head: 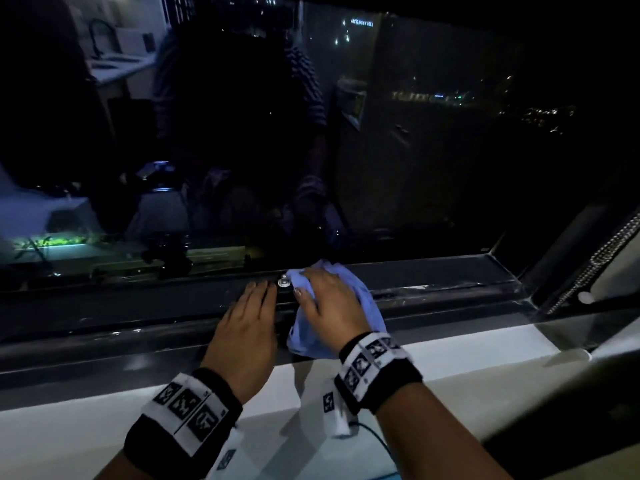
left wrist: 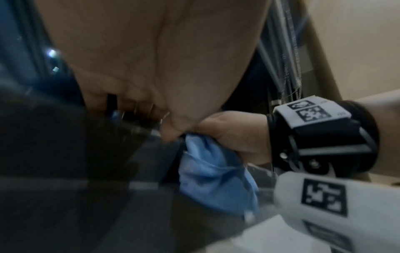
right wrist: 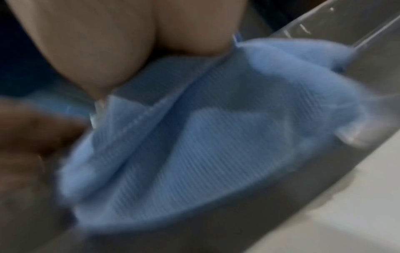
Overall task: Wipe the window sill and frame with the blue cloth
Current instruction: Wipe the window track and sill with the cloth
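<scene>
The blue cloth (head: 365, 297) lies bunched on the dark lower window frame (head: 138, 306), just below the glass. My right hand (head: 329, 303) lies over it and grips it; in the left wrist view the right hand (left wrist: 233, 135) holds the bunched blue cloth (left wrist: 216, 179) under the palm. The right wrist view is blurred and filled by the blue cloth (right wrist: 216, 145) beneath the palm (right wrist: 97, 42). My left hand (head: 249, 320) rests flat on the frame right beside the cloth, fingers straight, holding nothing. The white sill (head: 450, 355) runs in front of the frame.
A small round metal fitting (head: 284, 282) sits on the frame between the two hands' fingertips. The dark window pane (head: 415, 168) rises behind. At the right a bead chain (head: 602, 258) hangs along the side frame. A thin cable (head: 377, 441) trails from the right wristband.
</scene>
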The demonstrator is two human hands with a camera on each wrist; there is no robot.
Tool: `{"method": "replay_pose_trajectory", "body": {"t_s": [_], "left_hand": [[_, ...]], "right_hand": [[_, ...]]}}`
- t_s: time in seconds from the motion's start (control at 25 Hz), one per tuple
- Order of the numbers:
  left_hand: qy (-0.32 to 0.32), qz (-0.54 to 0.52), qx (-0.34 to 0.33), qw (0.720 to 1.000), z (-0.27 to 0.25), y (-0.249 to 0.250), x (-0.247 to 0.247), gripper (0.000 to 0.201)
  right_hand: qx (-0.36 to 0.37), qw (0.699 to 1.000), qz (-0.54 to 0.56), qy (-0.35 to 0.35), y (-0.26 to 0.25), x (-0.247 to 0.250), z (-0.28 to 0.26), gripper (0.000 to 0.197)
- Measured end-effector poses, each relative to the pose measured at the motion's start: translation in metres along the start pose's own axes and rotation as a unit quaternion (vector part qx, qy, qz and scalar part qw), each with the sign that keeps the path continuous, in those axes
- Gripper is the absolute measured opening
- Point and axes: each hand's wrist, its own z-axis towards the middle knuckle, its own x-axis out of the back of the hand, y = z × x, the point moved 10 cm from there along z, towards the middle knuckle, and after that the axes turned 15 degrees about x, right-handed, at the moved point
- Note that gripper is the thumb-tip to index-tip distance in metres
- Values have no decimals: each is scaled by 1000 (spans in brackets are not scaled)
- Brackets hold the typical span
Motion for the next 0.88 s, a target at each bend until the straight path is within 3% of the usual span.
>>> {"method": "replay_pose_trajectory", "body": {"t_s": [0.08, 0.24, 0.44, 0.56, 0.76, 0.88], "left_hand": [[1, 16, 0, 1000, -4, -2, -8, 65], [33, 20, 11, 999, -4, -1, 3, 63], [45, 49, 0, 998, -5, -1, 1, 64], [42, 52, 3, 998, -3, 0, -1, 64], [47, 32, 4, 998, -1, 1, -4, 61], [49, 34, 14, 998, -1, -1, -4, 61]], "right_hand": [[3, 999, -42, -9, 11, -8, -4, 37], [-27, 992, -120, 39, 54, 29, -17, 42], [-148, 962, -227, 44, 106, 59, -27, 44], [-121, 962, -244, 15, 80, 29, -11, 47], [0, 991, -135, -20, 69, 23, -15, 45], [-64, 983, -165, 51, 114, 66, -41, 46]]}}
